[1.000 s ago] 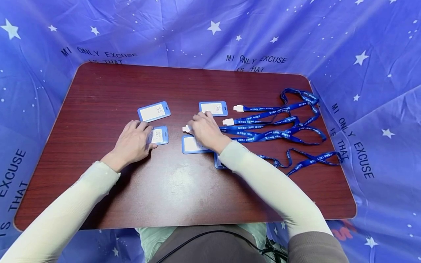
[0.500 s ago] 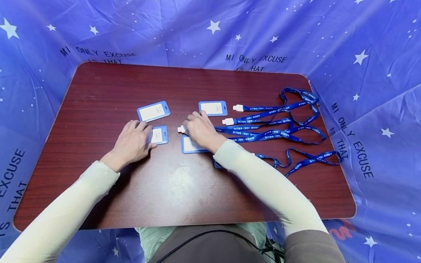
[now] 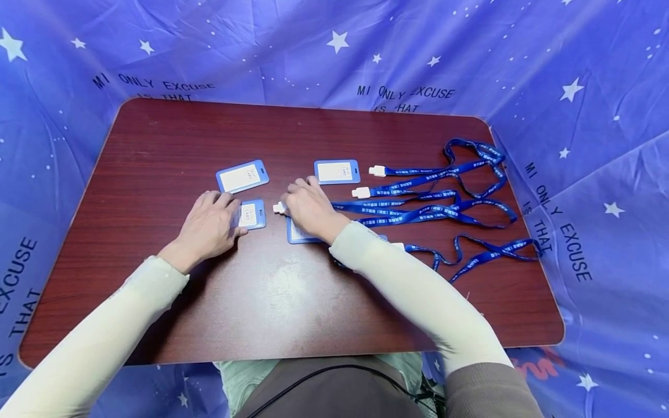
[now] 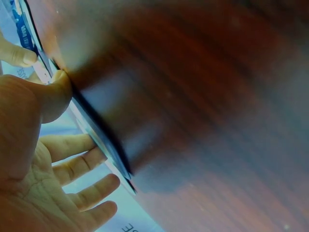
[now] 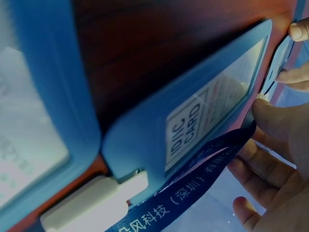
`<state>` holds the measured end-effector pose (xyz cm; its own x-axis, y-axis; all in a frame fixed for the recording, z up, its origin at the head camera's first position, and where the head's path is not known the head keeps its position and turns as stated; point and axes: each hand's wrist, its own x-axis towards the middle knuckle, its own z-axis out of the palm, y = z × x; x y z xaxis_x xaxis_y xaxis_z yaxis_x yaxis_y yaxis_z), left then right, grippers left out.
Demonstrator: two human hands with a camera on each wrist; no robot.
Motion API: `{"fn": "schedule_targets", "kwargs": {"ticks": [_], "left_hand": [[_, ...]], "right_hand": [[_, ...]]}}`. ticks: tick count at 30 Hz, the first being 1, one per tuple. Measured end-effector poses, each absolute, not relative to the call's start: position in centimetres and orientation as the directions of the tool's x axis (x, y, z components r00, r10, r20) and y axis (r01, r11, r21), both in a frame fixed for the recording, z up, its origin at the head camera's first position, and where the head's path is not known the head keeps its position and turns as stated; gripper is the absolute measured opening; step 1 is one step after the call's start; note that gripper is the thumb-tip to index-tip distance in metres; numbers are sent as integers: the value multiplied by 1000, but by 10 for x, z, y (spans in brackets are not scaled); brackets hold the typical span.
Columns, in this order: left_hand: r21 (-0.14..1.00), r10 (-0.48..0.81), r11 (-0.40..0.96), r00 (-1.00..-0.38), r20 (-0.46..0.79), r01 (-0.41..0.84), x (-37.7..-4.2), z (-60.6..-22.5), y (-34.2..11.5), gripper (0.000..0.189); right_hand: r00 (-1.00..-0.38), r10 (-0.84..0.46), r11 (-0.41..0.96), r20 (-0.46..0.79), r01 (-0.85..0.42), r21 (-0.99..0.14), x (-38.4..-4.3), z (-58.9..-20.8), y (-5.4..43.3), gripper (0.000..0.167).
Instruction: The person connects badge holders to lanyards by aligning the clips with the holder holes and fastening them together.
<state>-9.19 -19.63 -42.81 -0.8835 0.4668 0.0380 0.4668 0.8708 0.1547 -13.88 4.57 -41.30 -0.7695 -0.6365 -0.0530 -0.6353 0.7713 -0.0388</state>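
My left hand [image 3: 206, 223] holds a blue-framed badge holder [image 3: 253, 216] flat on the table, thumb at its near edge and fingers at its far edge. My right hand [image 3: 313, 210] pinches a blue lanyard [image 5: 193, 193] just behind its white clip [image 3: 279, 207]. That clip points left, a short way from the slotted end of the held badge holder. Beneath the right hand and forearm lies another badge holder [image 5: 207, 106], partly hidden in the head view. A white clip [image 5: 91, 205] shows close to its end in the right wrist view.
Two more badge holders lie beyond the hands, one left [image 3: 243, 176] and one right [image 3: 337, 172]. White clips [image 3: 377, 170] and tangled lanyard straps [image 3: 486, 209] spread over the right side of the brown table [image 3: 172, 133]. A starry blue curtain [image 3: 292, 52] surrounds it.
The right hand has slid left, drawing the lanyard and its white clip toward the badge holder under the left hand. The left hand has stayed in place.
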Motion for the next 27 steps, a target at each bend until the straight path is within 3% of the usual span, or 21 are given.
{"fn": "schedule_targets", "kwargs": {"ticks": [27], "left_hand": [[135,469,873,-883,37,469,-92,-429,-195,62]], "right_hand": [[-752,-655,754,-78,-657,4,-135,-416,28,17]]}}
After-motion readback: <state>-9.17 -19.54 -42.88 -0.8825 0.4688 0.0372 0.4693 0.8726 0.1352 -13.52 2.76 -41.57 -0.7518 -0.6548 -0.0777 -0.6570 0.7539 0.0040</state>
